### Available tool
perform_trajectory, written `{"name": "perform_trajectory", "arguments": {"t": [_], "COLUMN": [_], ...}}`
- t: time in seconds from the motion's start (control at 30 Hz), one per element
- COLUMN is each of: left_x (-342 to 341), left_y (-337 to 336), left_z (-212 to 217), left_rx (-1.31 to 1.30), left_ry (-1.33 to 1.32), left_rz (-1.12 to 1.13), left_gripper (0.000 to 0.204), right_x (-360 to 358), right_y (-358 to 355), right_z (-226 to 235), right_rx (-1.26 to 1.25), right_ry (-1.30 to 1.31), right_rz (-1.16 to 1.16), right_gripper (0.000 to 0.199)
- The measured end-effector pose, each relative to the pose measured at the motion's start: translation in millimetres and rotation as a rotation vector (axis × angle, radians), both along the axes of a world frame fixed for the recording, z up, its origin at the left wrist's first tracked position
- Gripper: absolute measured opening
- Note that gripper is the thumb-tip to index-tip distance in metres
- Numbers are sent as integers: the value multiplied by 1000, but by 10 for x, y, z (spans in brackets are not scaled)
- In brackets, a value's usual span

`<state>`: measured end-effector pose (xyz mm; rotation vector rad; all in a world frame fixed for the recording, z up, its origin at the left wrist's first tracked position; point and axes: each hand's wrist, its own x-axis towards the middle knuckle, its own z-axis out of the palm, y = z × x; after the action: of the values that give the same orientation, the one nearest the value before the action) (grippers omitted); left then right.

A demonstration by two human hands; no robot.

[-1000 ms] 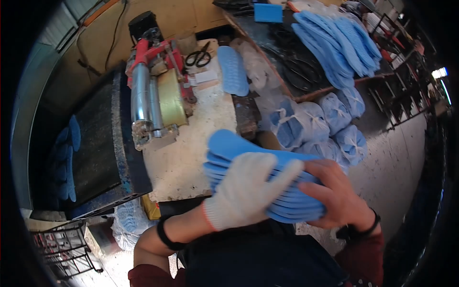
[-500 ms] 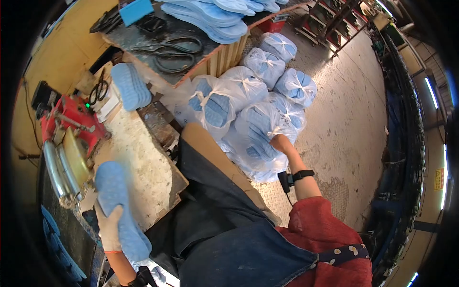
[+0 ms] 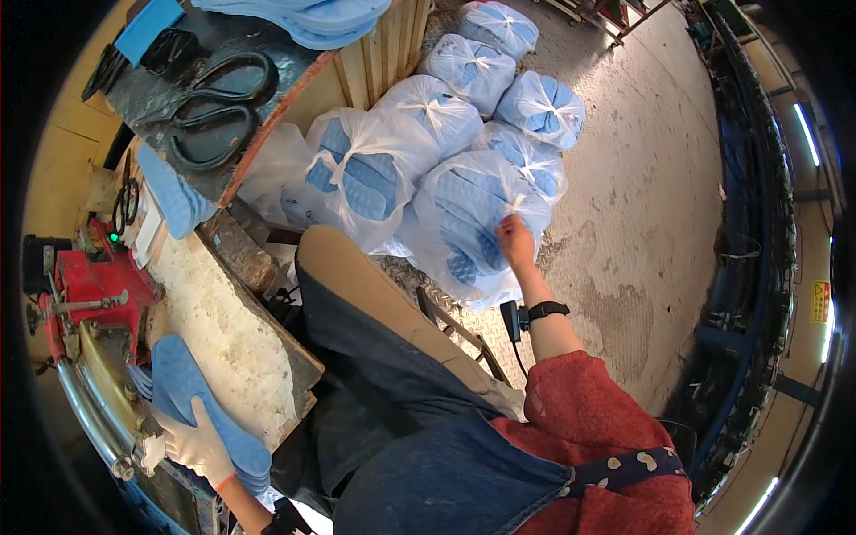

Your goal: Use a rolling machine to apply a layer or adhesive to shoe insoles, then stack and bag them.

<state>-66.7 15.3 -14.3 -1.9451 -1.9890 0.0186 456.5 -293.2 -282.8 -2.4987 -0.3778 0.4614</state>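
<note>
My left hand [image 3: 198,446], in a white glove, grips a blue shoe sole [image 3: 192,383] at the left edge of the workbench. Its thumb lies across the top, and the fingers are partly hidden; more blue edges show beneath that sole. Out to the right, my bare right hand [image 3: 514,241] is closed at the tied neck of a clear plastic bag [image 3: 464,214] filled with blue soles. The bag rests on the floor among several similar bags. Beside my left hand stands a red machine with metal rollers [image 3: 94,406].
On the dark table [image 3: 152,98] lie large black-handled scissors [image 3: 218,111] and a pile of blue soles [image 3: 321,22]. A smaller stack of soles [image 3: 169,192] sits at the far end of the pale workbench [image 3: 223,339]. More tied bags [image 3: 539,111] stand on the metal floor [image 3: 615,259].
My view has shifted, so the bags and table appear higher and further left. My left hand has lowered the sole against the bench edge. My right hand stays at the bag's knot.
</note>
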Motion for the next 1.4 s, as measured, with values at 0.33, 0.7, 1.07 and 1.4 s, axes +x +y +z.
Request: {"name": "perform_trajectory", "arguments": {"t": [0.33,0.7,1.07,1.4], "left_x": [-203,-154,-129,-73], "left_y": [151,143,130,78], "left_z": [-148,-133,-139,-94], "left_rx": [-85,-74,-79,-76], "left_ry": [-174,-163,-167,-151], "left_rz": [-303,-332,-321,-322], "left_gripper": [65,65,65,64], "right_x": [166,372,314,17], "right_y": [225,171,267,201], "right_z": [127,330,338,162], "right_rx": [-338,-105,94,-286], "right_ry": [-345,-554,-673,-330], "right_rz": [357,190,118,-40], "right_gripper": [52,34,40,43]}}
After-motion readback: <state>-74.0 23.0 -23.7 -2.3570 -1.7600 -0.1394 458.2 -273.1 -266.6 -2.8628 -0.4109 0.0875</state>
